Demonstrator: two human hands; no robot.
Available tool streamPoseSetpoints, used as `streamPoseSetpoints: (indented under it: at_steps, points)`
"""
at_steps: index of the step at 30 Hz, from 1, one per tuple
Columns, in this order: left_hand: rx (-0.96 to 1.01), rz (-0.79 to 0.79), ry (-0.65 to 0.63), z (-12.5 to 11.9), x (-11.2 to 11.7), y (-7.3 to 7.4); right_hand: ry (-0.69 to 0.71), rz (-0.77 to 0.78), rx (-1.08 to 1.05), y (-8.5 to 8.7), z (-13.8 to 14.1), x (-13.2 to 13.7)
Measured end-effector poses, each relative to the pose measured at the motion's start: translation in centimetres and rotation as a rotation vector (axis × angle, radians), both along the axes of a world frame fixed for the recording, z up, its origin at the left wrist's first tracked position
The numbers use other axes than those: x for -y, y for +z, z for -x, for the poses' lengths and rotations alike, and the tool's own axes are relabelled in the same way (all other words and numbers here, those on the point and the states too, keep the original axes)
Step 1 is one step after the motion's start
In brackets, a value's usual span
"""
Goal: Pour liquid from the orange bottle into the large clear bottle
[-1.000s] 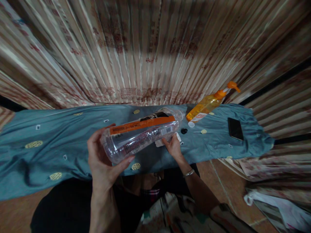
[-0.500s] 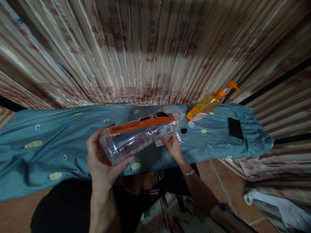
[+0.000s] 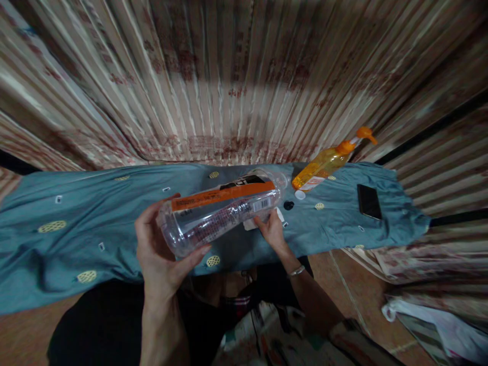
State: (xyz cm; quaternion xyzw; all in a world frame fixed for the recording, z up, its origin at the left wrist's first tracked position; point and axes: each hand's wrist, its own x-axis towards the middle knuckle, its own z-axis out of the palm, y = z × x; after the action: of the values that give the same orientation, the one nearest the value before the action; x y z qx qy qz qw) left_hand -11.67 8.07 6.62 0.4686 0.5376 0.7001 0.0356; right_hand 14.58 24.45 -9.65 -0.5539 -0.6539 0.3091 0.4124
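A large clear plastic bottle (image 3: 213,213) with an orange band, black print and a barcode lies tilted across my view, its neck to the upper right. My left hand (image 3: 162,239) is wrapped round its base, thumb along the near side. At the lower side near the neck, my right hand (image 3: 272,231) grips the bottle, its fingertips partly hidden. A white flat piece (image 3: 251,224) shows behind the bottle and right hand; I cannot make out what it is. Beyond the neck lie a small black cap-like piece (image 3: 288,205) and a white round disc (image 3: 300,194).
An orange pump bottle (image 3: 324,165) stands at the back right on the blue cloth (image 3: 114,213). A black phone (image 3: 369,202) lies farther right. Patterned curtains (image 3: 236,86) hang behind and at the sides. Light-coloured fabric (image 3: 430,320) is at the lower right.
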Motion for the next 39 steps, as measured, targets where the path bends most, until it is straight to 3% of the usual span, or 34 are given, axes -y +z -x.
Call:
streamPoseSetpoints:
  at_steps: [13, 39]
  points:
    - [0.021, -0.016, -0.022, 0.04, 0.0, -0.02, 0.007, -0.011, 0.026, -0.78, -0.26, -0.23]
    - [-0.003, -0.052, -0.027, 0.14, -0.12, -0.14, 0.015, -0.002, 0.037, -0.25, -0.2, -0.09]
